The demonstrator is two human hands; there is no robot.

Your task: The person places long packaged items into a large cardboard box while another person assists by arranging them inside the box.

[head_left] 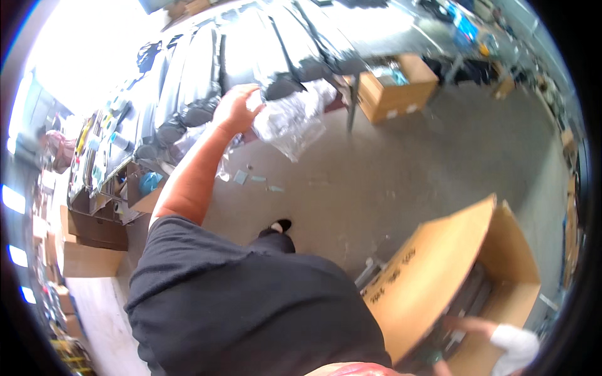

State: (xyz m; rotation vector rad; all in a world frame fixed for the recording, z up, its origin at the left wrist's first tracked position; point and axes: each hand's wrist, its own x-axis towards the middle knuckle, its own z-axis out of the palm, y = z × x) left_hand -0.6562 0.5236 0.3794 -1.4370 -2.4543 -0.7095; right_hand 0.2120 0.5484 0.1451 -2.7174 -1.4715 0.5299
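Plastic bag (293, 122), clear and crumpled, hangs in the air at the near edge of a long table (370, 25), just in front of a row of dark folded bundles (251, 50) that cover the table top. Largest of all is the bare concrete floor (401, 169), which lies open between the table and a big open cardboard box (439, 269) at lower right; a few small scraps of paper (251, 178) lie on it just beneath the bag. A smaller cardboard box (392, 88) stands under the table's far end, well apart from the bag, and more boxes (88, 244) are stacked along the left side by a cluttered bench (103, 147). At the bottom right another person's hand (467, 324), in a white sleeve, reaches into the big box. The person's left hand (237, 108) is raised on an outstretched arm, its fingers curled tight around the top of the bag, holding it up. The right hand is out of sight.
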